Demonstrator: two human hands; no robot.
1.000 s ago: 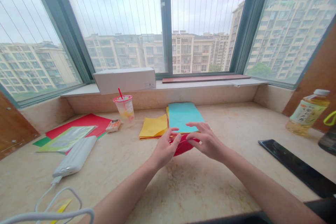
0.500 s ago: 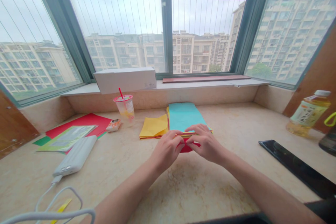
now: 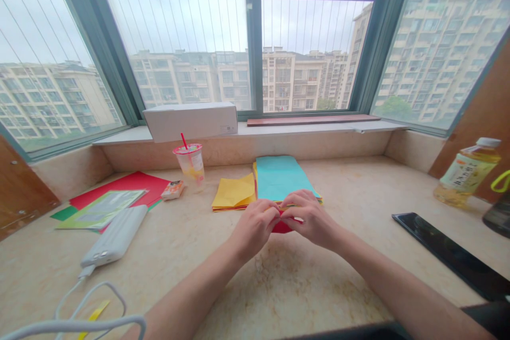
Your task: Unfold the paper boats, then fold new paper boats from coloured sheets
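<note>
Between both hands is a small piece of red paper (image 3: 282,227), mostly covered by the fingers, so its full shape is hidden. My left hand (image 3: 257,223) pinches its left side, and my right hand (image 3: 308,218) pinches it from the right; the fingertips nearly meet in the middle. Just beyond the hands lies a stack of paper with a light blue sheet (image 3: 281,178) on top. Left of that stack is a smaller pile topped by yellow paper (image 3: 234,191).
At left are red paper (image 3: 131,183), a green packet (image 3: 101,210), a white power bank (image 3: 115,236) with its cable, a small orange-white pack (image 3: 172,190) and a plastic cup (image 3: 190,163). A black phone (image 3: 442,249) and a drink bottle (image 3: 466,175) are at right.
Both hands stay in nearly the same place on the red paper. The fingers have shifted slightly, and the fingertips are a little closer together.
</note>
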